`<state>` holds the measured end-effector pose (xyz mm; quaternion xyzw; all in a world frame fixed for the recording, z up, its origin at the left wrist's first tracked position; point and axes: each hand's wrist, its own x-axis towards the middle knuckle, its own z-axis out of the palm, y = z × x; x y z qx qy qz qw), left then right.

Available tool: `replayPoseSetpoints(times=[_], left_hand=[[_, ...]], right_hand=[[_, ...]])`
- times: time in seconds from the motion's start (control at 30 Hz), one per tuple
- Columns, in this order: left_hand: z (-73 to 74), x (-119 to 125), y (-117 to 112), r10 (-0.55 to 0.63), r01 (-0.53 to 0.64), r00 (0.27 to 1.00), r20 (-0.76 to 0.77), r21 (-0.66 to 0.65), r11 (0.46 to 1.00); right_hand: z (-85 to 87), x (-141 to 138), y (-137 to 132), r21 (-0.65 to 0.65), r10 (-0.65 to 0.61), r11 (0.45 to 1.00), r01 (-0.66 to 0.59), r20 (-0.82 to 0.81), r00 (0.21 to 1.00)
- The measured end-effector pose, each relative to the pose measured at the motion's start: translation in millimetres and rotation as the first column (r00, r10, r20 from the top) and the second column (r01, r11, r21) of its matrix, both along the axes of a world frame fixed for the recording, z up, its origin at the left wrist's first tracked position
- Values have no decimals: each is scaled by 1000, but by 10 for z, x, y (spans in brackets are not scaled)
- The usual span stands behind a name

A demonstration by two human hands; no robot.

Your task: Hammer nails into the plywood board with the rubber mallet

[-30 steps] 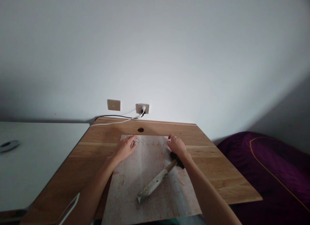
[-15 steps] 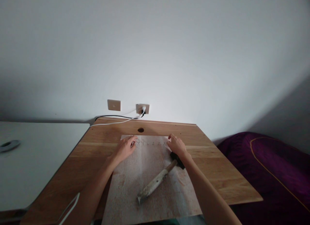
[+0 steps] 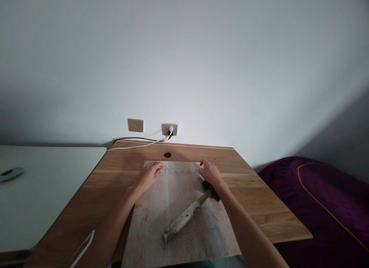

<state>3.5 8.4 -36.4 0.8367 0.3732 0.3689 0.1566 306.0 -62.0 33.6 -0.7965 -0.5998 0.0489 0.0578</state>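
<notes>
A wooden board (image 3: 152, 218) lies on the table, with a row of several small nails (image 3: 182, 170) standing up near its far edge. My left hand (image 3: 150, 173) is at the left end of that row, thumb and fingers pinched together beside the leftmost nails. Whatever they pinch is too small to name. At the row's right end is my right hand (image 3: 211, 172), its fingers curled close to the last nail; any small thing in them is hidden. A hammer (image 3: 187, 216) rests slantwise on the board, its dark head just below my right wrist.
The wooden table (image 3: 259, 198) meets a white wall with a socket (image 3: 170, 129), a plug and cables (image 3: 138, 145). A white surface (image 3: 52, 195) to the left carries a roll of tape (image 3: 11, 174). Purple fabric (image 3: 317, 191) is at the right.
The fingers of my left hand have drawn closer together at the left nails. My right hand and the hammer stay almost where they were.
</notes>
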Motion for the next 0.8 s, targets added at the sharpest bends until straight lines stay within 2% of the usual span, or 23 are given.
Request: replayPoseSetpoints(times=[0.37,0.8], left_hand=[[175,10,-107,28,-26,998,-59,32,999],[131,4,-94,19,-15,999,-45,80,997]], right_hand=[[-18,0,-1,-24,-43,999,43,-1,999],[-27,20,26,-9,-8,1000,8,-13,1000]])
